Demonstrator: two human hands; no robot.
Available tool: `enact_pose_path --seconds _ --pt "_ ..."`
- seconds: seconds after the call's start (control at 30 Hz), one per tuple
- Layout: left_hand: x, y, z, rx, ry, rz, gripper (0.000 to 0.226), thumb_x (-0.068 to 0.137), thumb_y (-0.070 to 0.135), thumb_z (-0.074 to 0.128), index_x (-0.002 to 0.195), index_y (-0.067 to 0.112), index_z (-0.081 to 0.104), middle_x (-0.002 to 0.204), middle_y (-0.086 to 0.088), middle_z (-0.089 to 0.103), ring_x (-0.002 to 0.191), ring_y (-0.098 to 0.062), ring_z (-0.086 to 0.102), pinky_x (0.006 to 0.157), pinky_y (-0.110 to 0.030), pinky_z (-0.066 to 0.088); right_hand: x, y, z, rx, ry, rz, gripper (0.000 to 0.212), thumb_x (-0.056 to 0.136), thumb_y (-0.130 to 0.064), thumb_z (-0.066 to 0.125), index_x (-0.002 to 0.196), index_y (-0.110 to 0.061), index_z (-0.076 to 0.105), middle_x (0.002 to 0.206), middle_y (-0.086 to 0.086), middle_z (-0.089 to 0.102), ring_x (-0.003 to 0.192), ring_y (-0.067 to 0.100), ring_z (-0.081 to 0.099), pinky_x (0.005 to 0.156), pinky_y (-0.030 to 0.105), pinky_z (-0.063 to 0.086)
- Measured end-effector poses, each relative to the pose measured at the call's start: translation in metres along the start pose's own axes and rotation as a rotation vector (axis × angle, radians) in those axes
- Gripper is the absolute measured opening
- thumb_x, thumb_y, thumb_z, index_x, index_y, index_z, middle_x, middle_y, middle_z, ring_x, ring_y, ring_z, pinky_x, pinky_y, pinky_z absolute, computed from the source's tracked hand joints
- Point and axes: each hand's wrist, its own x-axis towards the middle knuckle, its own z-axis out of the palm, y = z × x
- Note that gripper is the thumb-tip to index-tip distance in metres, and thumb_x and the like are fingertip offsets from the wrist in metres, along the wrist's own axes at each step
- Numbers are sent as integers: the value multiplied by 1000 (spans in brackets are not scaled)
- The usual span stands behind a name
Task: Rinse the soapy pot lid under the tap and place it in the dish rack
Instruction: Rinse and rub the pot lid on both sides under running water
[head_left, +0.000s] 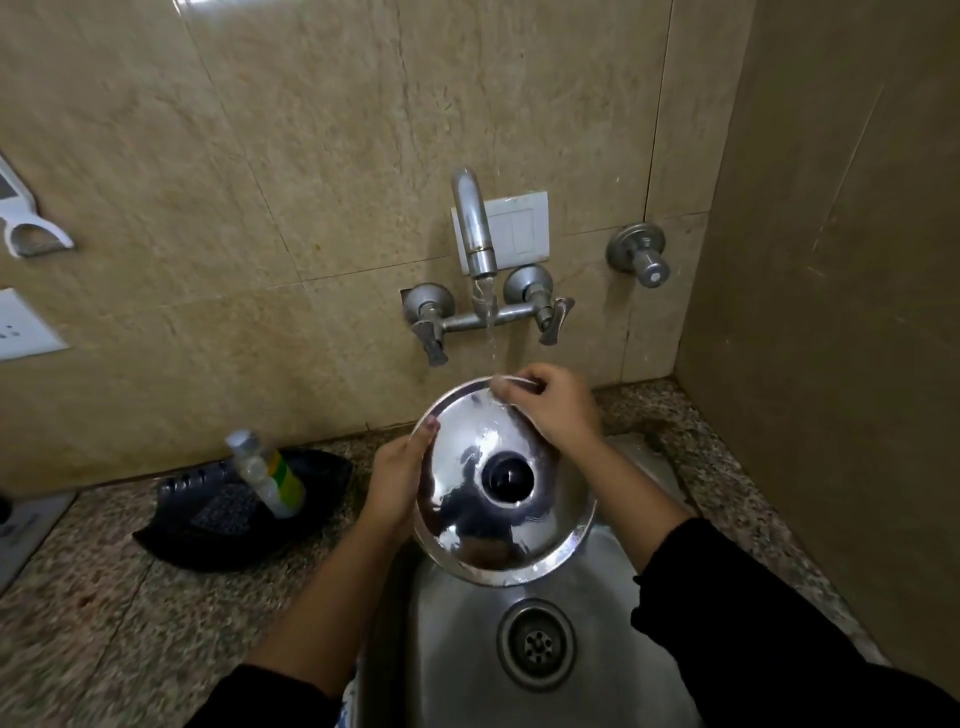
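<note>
A shiny steel pot lid (467, 525) with a black knob (507, 476) in its middle is held tilted over the steel sink (457, 649), top side facing me. My left hand (395, 483) grips its left rim. My right hand (553, 402) holds the far upper rim, fingers on the edge. Water runs from the wall tap (474, 228) in a thin stream onto the lid's upper edge, just by my right fingers. No dish rack is in view.
A black tray (208, 535) holding a clear bottle (267, 475) with a green-yellow label sits on the speckled counter (104, 623) to the left. The sink drain (536, 644) lies below the lid. Tiled walls close the back and right side; a separate valve (641, 254) sticks out.
</note>
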Motion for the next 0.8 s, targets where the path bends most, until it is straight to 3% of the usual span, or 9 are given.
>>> enact_pose_path --seconds 0.07,0.13,0.23,0.3,0.43,0.57,0.67,0.8 --pt "-1 -7 -5 -157 121 -53 30 91 33 61 92 5 70 88 -13 71 80 -26 66 73 -33 56 -5 13 -1 103 125 93 43 83 -54 60 65 -16 59 59 -4 59 59 12 56 54 28 39" --pt "0 -13 -10 -278 203 -85 26 90 34 62 89 9 69 91 -11 70 87 -27 65 84 -40 54 -18 27 6 372 121 245 41 88 -45 61 59 -16 58 58 -5 58 56 10 52 54 23 39" --pt "0 -19 -9 -300 222 -75 24 91 33 62 88 11 69 93 -9 71 92 -28 65 90 -41 52 -34 41 16 817 16 409 17 91 -26 60 80 -17 69 80 0 70 75 15 63 71 28 51" --pt "-2 -24 -6 -307 216 -74 26 91 35 61 90 10 69 97 -10 71 93 -27 65 91 -41 52 -37 47 13 964 -2 455 10 91 -19 60 87 -18 69 87 4 70 81 20 64 77 33 51" --pt "-2 -37 -6 -365 300 -153 30 88 41 61 90 12 68 97 -8 70 85 -22 66 84 -36 52 -37 53 4 953 -69 502 11 92 -15 57 96 -17 67 90 5 70 80 21 64 74 34 52" --pt "-5 -45 5 -486 411 -279 47 89 48 58 117 11 62 112 -10 67 96 -25 64 94 -42 50 -46 52 1 902 -235 592 19 93 -15 54 108 -21 66 99 5 70 93 23 64 78 39 56" --pt "-4 -50 17 -620 423 -458 51 82 58 61 102 11 59 86 -12 70 76 -21 67 79 -35 52 -51 46 4 914 -225 574 27 95 -12 50 118 -21 60 106 6 68 97 24 64 78 40 56" --pt "5 -50 23 -605 355 -480 50 87 57 54 104 10 59 69 -10 70 78 -30 65 80 -42 51 -46 49 -1 733 -28 451 34 98 -28 45 132 -28 49 120 1 62 107 22 61 94 43 50"
